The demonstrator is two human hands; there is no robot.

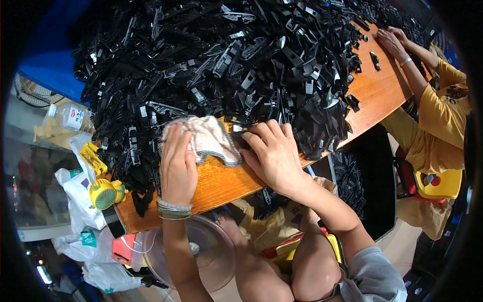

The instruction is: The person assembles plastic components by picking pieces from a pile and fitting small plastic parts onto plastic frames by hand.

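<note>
A white towel-like cloth (pixel 211 137) with a dark stitched edge lies on the near part of the wooden table. Over its left side my left hand (pixel 177 160) lies flat, fingers stretched out. At the cloth's right edge, my right hand (pixel 274 156) has its fingers curled round a small black plastic part (pixel 239 132); much of that part is hidden under the fingers. Just beyond both hands rises a large heap of black plastic parts (pixel 201 65), some with shiny or grey faces.
The wooden table (pixel 221 182) shows its front edge before me. At its left corner sits a yellow-green small fan (pixel 106 194), near a plastic bottle (pixel 73 117) and white bags (pixel 83 194). A co-worker in a yellow shirt (pixel 443 121) works at right. Below stands a black bin (pixel 375 186).
</note>
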